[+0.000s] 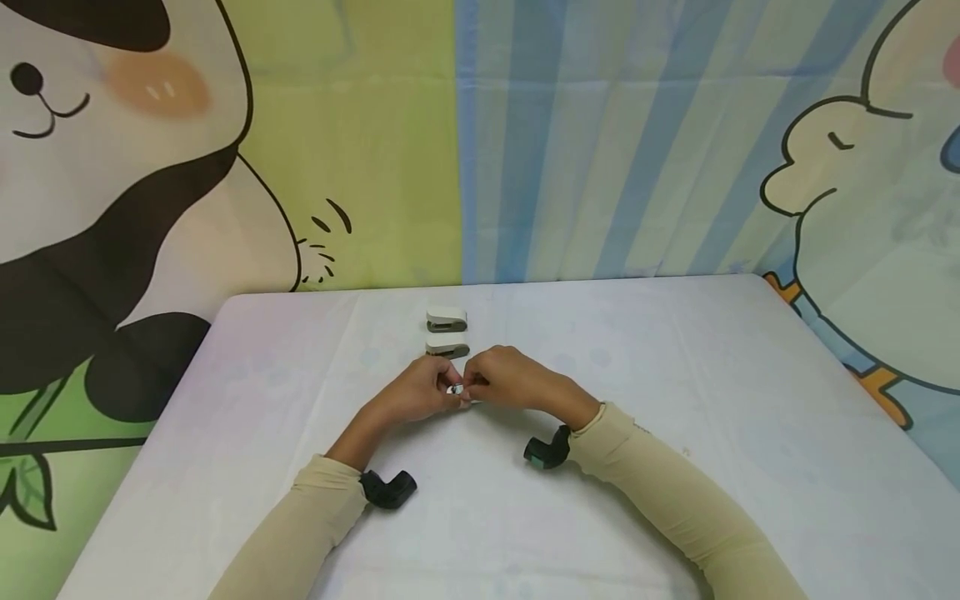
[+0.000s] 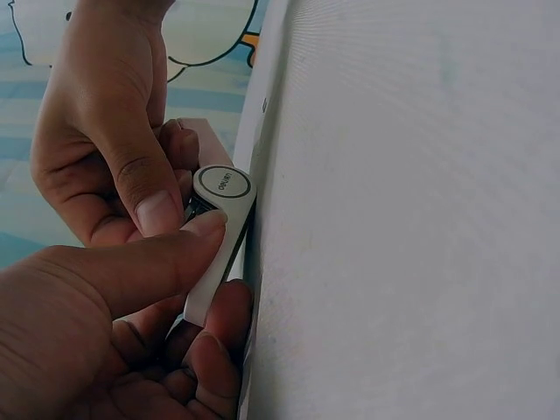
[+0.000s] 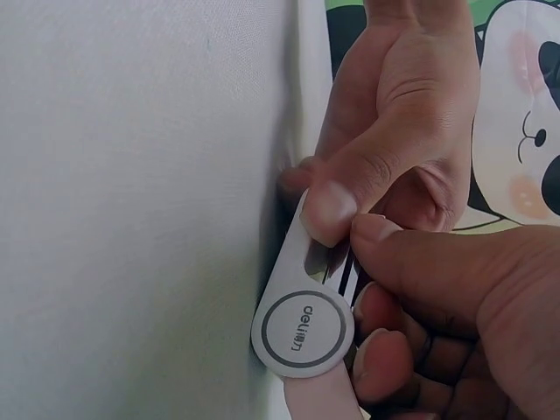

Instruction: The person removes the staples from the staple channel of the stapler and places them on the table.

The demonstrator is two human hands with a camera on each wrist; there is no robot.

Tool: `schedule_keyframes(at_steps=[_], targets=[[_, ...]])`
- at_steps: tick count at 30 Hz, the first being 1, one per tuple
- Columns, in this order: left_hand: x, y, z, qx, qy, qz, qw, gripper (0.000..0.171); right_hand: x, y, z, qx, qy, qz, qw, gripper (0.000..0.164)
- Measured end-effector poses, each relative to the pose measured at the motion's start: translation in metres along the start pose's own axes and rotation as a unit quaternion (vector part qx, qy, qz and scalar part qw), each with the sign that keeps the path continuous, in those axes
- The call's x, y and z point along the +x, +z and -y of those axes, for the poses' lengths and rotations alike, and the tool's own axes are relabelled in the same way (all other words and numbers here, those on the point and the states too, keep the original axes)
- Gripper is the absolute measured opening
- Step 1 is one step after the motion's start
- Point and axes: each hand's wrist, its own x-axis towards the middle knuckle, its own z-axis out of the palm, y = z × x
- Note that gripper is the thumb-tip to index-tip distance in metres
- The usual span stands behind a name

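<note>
Held up between both hands is a small white stapler (image 1: pixel 454 389), swung open at its round pivot, which carries a grey ring and lettering. My left hand (image 1: pixel 422 388) grips one arm of the stapler, the thumb on its side and the fingers behind. The right hand (image 1: pixel 513 379) has its thumb and curled fingers at the stapler (image 3: pixel 302 332), beside the dark inner slot near the pivot. A paler, pinkish arm (image 3: pixel 319 398) of it angles away past the pivot. Whether a small part lies between the right fingertips is hidden.
Two more white-and-grey staplers, a farther one (image 1: pixel 446 319) and a nearer one (image 1: pixel 447 346), stand just beyond the hands on a white-covered table (image 1: pixel 675 358). Behind the table hangs a cartoon-printed curtain (image 1: pixel 375 150). A black camera mount (image 1: pixel 388 490) sits on each wrist.
</note>
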Motion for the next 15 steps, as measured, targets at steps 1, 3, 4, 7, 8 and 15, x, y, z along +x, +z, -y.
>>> schedule_keyframes(at_steps=[1, 3, 4, 7, 8, 15], targets=[[0.0001, 0.0003, 0.0000, -0.001, -0.001, 0.000, 1.0000, 0.019, -0.0001, -0.0002, 0.0000, 0.002, 0.001, 0.000, 1.000, 0.006], [0.0003, 0.0007, -0.0001, 0.000, -0.003, 0.000, 1.0000, 0.019, -0.0004, -0.0008, 0.0006, 0.011, 0.007, 0.002, 1.000, 0.006], [0.0003, 0.0008, -0.0001, -0.001, -0.004, 0.000, 1.0000, 0.019, -0.0004, -0.0009, 0.0007, 0.014, 0.009, 0.002, 1.000, 0.006], [0.0005, 0.0008, 0.0003, -0.002, -0.007, -0.001, 1.0000, 0.020, -0.0002, -0.0009, 0.0005, 0.023, 0.012, -0.001, 1.000, 0.006], [0.0005, 0.0007, 0.0005, -0.002, -0.006, -0.001, 1.0000, 0.020, -0.0001, -0.0012, 0.0006, 0.024, 0.009, -0.003, 1.000, 0.006], [0.0003, 0.0001, 0.0013, -0.011, 0.004, 0.001, 0.9999, 0.018, -0.0017, -0.0037, -0.0011, 0.015, -0.020, -0.031, 0.999, 0.005]])
